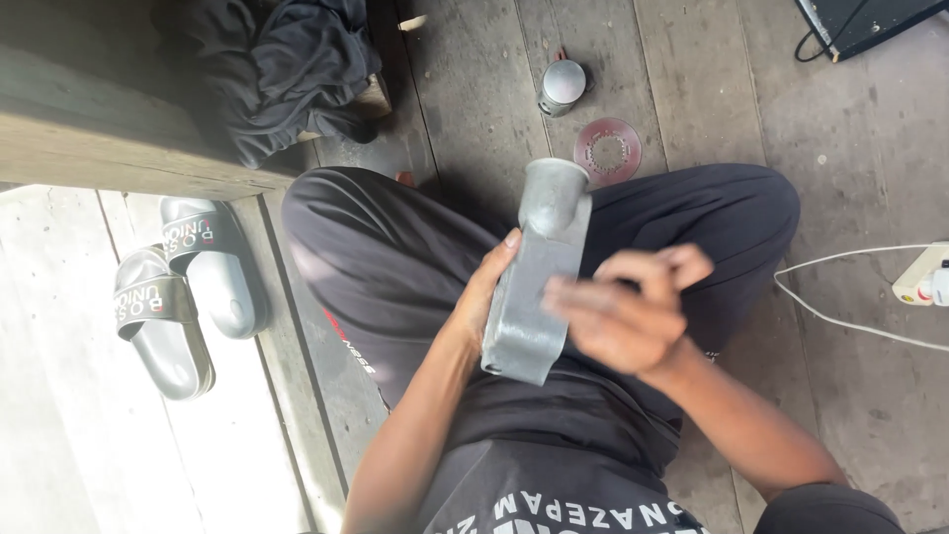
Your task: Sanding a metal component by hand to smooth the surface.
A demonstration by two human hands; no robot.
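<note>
We sit cross-legged on a wooden plank floor (474, 89), looking down at our lap. Our left hand (486, 297) closes around the left edge of a grey cast-metal housing (539, 277), thumb up its side, holding it upright above the lap; its round neck points away from us, its blunt base toward our belly. Our right hand (623, 311) sits just right of the housing and partly in front of it, fingers curled and blurred; we cannot tell whether they pinch something small or only brush the metal face. Beyond the hands, on the floor, lie a reddish perforated disc (607, 150) and, further off, a round metal cap (562, 86). Far to the left of the left hand sit grey slide sandals (183, 292); far right, a white power strip (921, 277) with its cable. Risk, as we judge it: the housing looks heavy and is gripped by one edge only, so a slack left grip could let it tip onto the legs, or roll loose parts away.
</note>
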